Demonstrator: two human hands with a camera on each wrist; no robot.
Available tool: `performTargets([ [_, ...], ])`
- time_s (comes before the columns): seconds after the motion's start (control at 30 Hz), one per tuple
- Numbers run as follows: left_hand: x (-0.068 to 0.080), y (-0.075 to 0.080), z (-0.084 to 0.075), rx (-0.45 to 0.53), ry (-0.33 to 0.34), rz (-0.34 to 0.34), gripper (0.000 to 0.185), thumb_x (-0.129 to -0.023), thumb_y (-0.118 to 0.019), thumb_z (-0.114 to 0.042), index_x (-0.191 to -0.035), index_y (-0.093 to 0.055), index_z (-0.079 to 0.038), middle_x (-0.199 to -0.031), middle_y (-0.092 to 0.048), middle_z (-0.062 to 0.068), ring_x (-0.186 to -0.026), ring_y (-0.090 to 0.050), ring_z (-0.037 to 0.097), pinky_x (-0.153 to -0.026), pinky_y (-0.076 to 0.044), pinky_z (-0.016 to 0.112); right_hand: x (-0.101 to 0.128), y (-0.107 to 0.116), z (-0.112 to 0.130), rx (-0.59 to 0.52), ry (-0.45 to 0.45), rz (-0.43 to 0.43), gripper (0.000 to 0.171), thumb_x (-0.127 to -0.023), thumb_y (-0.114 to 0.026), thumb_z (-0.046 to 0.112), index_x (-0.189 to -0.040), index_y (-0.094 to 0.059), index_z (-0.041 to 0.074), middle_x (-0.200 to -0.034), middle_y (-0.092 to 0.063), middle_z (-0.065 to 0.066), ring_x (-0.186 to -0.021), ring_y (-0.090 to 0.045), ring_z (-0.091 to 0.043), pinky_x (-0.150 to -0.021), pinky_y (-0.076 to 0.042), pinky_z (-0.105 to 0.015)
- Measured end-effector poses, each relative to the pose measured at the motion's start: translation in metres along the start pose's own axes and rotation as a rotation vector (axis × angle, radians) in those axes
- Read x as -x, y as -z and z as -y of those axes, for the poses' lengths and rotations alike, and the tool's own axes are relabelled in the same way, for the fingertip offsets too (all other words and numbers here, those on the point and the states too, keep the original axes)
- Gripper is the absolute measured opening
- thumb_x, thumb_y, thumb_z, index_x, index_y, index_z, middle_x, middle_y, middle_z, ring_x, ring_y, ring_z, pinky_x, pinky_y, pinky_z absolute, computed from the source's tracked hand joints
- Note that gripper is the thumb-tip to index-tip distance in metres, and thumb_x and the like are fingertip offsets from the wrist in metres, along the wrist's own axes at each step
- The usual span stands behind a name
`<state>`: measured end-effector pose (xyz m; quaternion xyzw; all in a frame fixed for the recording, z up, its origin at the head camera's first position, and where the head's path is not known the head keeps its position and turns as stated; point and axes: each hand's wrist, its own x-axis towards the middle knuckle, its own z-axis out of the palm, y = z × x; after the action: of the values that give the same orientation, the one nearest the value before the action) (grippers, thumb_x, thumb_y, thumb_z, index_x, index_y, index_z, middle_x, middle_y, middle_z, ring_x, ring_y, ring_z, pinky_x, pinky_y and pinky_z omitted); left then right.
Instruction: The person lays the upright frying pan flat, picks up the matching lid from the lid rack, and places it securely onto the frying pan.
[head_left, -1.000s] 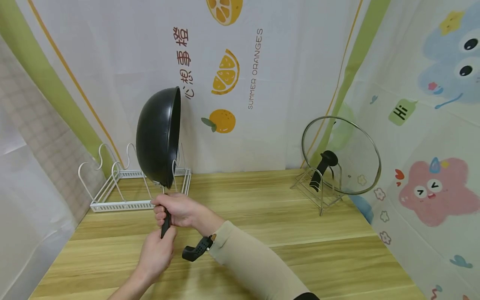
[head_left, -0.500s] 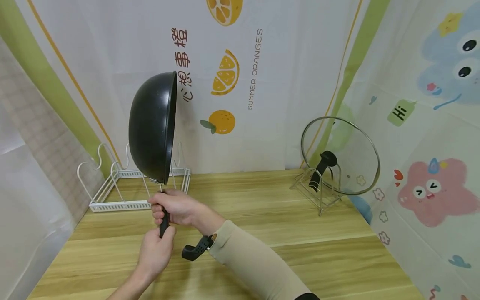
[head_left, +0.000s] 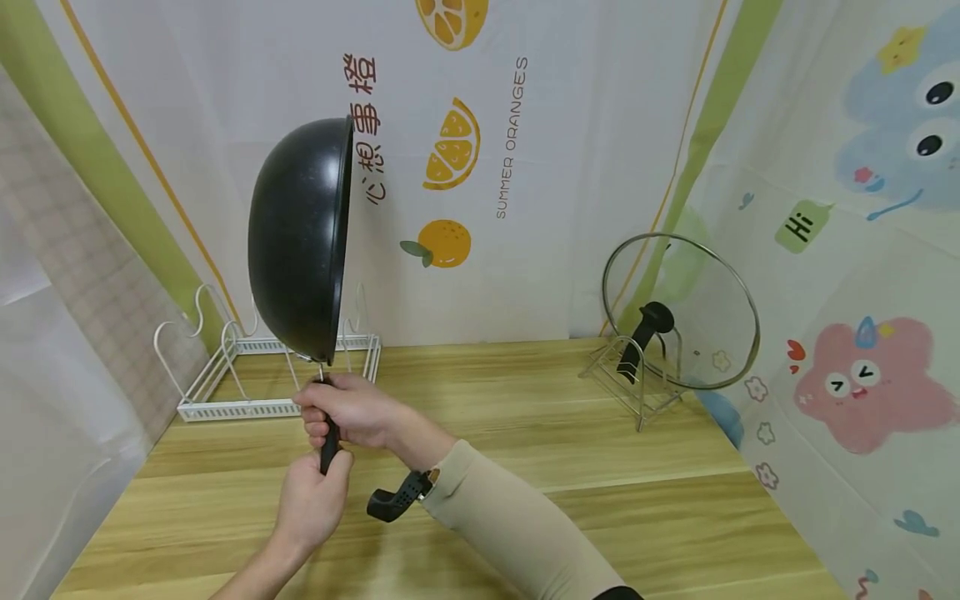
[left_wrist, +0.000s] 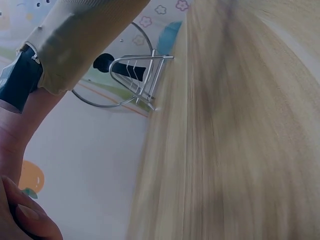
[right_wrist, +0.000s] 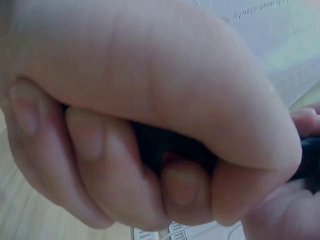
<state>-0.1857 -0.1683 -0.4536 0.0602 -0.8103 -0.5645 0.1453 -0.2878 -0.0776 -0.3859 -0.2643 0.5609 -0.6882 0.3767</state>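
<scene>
both hands grasped the black wok's (head_left: 300, 237) handle (head_left: 328, 442): right hand (head_left: 347, 411) above, left hand (head_left: 311, 498) below, holding the wok on edge above the white rack (head_left: 225, 392) on the bench (head_left: 600, 500).

A white wire rack (head_left: 225, 367) is sitting at the back left corner of the wooden tabletop (head_left: 600, 500). A glass lid (head_left: 693, 308) with a black knob is standing in a small metal stand (head_left: 633, 379) near the back right edge.
</scene>
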Motion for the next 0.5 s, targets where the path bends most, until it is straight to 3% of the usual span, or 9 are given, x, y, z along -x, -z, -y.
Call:
performTargets([
  [0.5, -0.001, -0.007, -0.007, 0.029, -0.014, 0.039, 0.049, -0.1, -0.057, -0.007, -0.054, -0.041, -0.011, -0.045, -0.035, -0.013, -0.038, -0.028, 0.0, -0.038, -0.023, 0.018, 0.011, 0.005, 0.005, 0.011, 0.037, -0.034, 0.04, -0.114, -0.051, 0.014, -0.076, -0.041, 0.01, -0.069, -0.04, 0.003, -0.059, -0.042, -0.012, -0.056, -0.041, -0.027],
])
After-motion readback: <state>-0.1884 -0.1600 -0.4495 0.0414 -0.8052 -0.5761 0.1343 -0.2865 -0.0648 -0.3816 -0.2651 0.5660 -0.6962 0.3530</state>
